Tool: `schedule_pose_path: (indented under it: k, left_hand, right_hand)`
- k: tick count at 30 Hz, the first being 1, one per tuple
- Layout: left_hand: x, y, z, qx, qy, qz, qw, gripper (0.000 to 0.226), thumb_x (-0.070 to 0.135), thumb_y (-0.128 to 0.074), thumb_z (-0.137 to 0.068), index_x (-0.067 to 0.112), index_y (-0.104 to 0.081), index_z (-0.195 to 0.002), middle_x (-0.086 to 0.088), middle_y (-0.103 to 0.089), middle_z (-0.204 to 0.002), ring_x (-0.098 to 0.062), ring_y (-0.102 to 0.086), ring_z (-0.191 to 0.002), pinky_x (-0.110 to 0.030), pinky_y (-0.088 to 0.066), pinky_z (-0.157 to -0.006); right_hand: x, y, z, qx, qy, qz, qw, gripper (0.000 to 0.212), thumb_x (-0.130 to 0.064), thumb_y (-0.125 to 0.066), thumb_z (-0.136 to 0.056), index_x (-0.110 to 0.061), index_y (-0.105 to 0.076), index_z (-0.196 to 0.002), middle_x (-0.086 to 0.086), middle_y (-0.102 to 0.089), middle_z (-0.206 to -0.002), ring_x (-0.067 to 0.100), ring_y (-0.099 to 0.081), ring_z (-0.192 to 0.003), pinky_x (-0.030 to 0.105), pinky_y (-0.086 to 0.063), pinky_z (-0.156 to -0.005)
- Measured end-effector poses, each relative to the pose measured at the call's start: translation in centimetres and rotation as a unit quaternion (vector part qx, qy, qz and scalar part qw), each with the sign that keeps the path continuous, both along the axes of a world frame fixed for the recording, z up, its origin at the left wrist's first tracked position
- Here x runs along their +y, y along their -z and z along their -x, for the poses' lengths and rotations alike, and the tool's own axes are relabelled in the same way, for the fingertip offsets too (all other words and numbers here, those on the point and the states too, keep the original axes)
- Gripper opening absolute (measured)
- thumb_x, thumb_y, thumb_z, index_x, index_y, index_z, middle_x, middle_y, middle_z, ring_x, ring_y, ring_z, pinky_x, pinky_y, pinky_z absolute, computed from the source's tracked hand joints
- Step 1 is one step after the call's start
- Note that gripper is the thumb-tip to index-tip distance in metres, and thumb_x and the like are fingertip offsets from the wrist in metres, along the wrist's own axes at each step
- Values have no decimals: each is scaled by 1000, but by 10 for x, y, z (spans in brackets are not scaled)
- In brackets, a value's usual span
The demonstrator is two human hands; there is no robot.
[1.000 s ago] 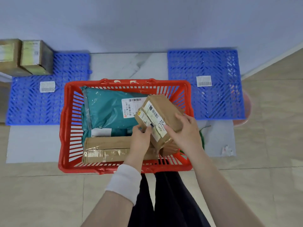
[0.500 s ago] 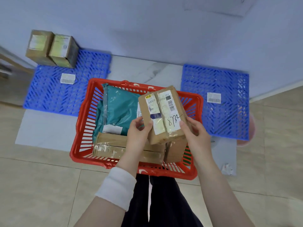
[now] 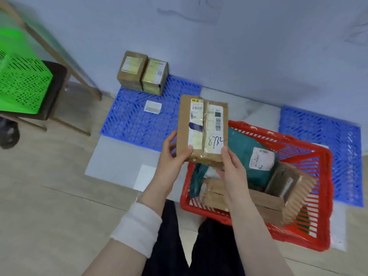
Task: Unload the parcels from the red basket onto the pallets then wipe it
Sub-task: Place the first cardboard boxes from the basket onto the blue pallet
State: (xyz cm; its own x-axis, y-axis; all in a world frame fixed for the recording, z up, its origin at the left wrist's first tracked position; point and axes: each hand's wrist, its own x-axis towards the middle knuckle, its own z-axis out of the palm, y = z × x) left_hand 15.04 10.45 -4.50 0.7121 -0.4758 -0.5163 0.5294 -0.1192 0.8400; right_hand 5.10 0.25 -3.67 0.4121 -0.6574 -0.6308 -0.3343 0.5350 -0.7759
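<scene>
Both hands hold a brown cardboard parcel [image 3: 202,129] marked "8732" in the air, left of the red basket [image 3: 322,198] and near the left blue pallet [image 3: 137,116]. My left hand [image 3: 171,154] grips its lower left edge, thumb on top. My right hand [image 3: 232,166] grips its lower right corner. Inside the basket lie a teal mailer bag [image 3: 245,156], a long brown box [image 3: 217,194] and a taped brown box [image 3: 288,186]. Two small boxes [image 3: 142,72] stand at the back of the left pallet. A second blue pallet [image 3: 326,140] lies right of the basket.
A green basket [image 3: 20,84] sits on a dark stool [image 3: 53,90] at the far left, beside a slanted wooden frame [image 3: 59,54]. A grey wall runs behind the pallets. A pale mat [image 3: 113,162] covers the floor under the basket and pallets.
The parcel has been lifted out of the red basket and carried leftward toward the left pallet. My view has swung left, bringing the green basket and stool into sight.
</scene>
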Motion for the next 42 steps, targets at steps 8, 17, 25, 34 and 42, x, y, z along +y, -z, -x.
schedule_pose_path:
  k: [8, 17, 25, 34, 42]
  left_hand:
    - [11, 13, -57, -5, -53, -17, 998, 21, 24, -57, -89, 27, -44, -105, 0, -61, -110, -3, -62, -90, -17, -51, -77]
    - [-34, 68, -151, -46, -58, -94, 993, 28, 25, -55, -91, 15, -52, -117, -7, -61, -118, -16, -59, -105, -16, -48, -84]
    - [-73, 151, -237, -37, -26, -120, 992, 33, 25, -57, -89, 11, -53, -119, -9, -63, -116, -22, -59, -110, -36, -45, -99]
    - [-102, 263, -286, -20, -34, -140, 989, 29, 22, -60, -88, 22, -52, -115, 9, -63, -111, 1, -58, -102, -10, -46, -81]
    - [-133, 282, -301, -5, -134, -209, 969, 30, 38, -71, -76, 26, -48, -92, 12, -53, -92, -6, -54, -92, -14, -40, -78]
  right_hand:
    - [19, 10, -69, 11, 23, 33, 999, 40, -35, -58, -87, -24, -50, -125, -4, -60, -122, 10, -57, -110, 23, -47, -89]
    - [-11, 74, -173, 42, 61, 50, 996, 20, -30, -51, -93, -22, -54, -110, -2, -63, -110, 10, -59, -97, 22, -45, -81]
    - [-46, 158, -270, 89, 82, 16, 993, 18, -21, -39, -98, -14, -50, -111, 1, -60, -110, 13, -56, -97, 25, -42, -85]
    - [-63, 270, -327, 144, 66, 67, 985, 45, -28, -28, -100, -27, -23, -145, -12, -35, -147, -11, -27, -111, 9, -23, -90]
    - [-84, 287, -353, 164, 72, 118, 977, 46, -30, -26, -100, -29, -18, -146, -9, -33, -150, 8, -33, -133, 6, -24, -86]
